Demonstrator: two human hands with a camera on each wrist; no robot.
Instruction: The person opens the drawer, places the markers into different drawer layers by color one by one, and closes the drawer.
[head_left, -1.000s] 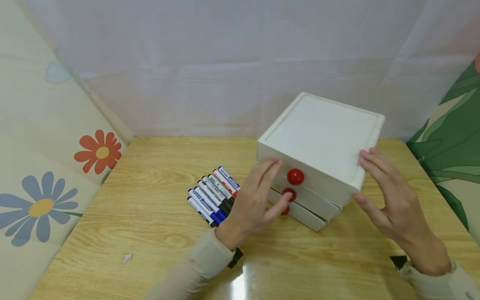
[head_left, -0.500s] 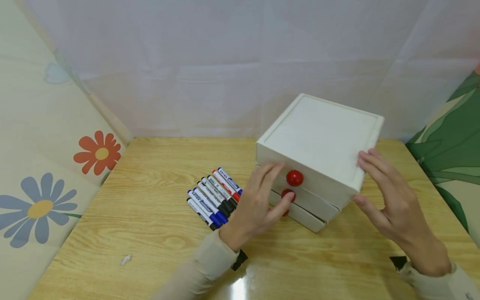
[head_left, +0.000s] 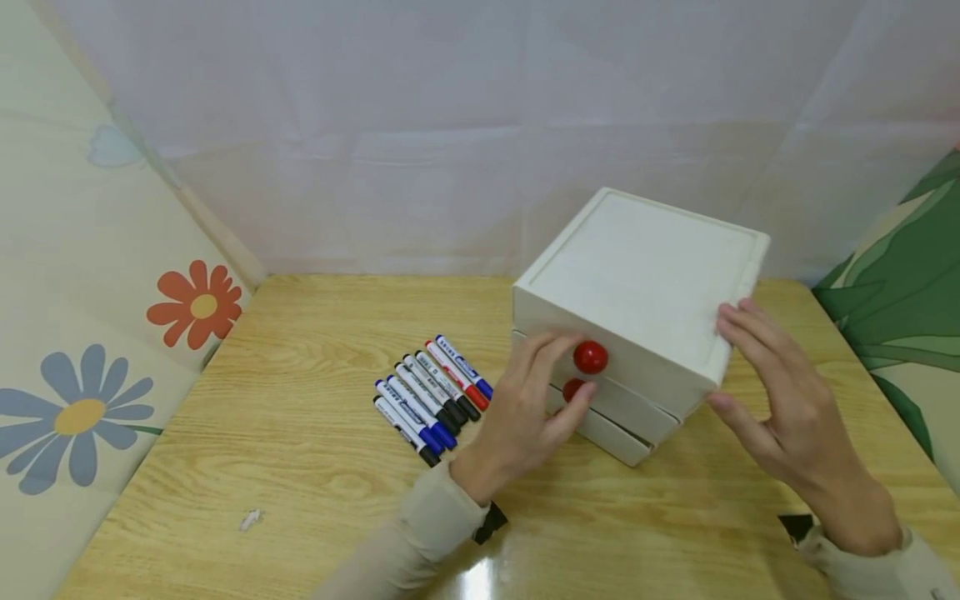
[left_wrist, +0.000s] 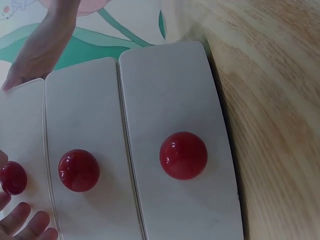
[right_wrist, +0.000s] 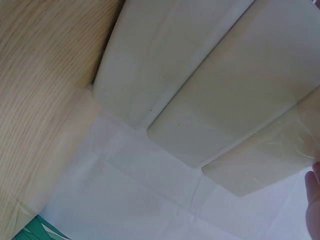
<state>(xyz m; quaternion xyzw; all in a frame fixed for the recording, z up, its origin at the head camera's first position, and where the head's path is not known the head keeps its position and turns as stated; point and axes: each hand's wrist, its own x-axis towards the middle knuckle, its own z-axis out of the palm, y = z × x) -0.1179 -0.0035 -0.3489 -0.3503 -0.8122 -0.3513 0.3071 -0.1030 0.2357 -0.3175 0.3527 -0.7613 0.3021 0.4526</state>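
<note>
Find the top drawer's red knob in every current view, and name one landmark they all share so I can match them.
Head: the top red knob is right of center, a little below mid-height, beside the left hand's fingers.
Left wrist: same knob at the left edge, in the lower half, partly cut off.
Right wrist: not in it.
Shared landmark: the white drawer unit.

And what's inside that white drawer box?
Only the outside of the white drawer box shows: three fronts with red knobs, plus top and side. Any contents are covered and can't be seen.
</note>
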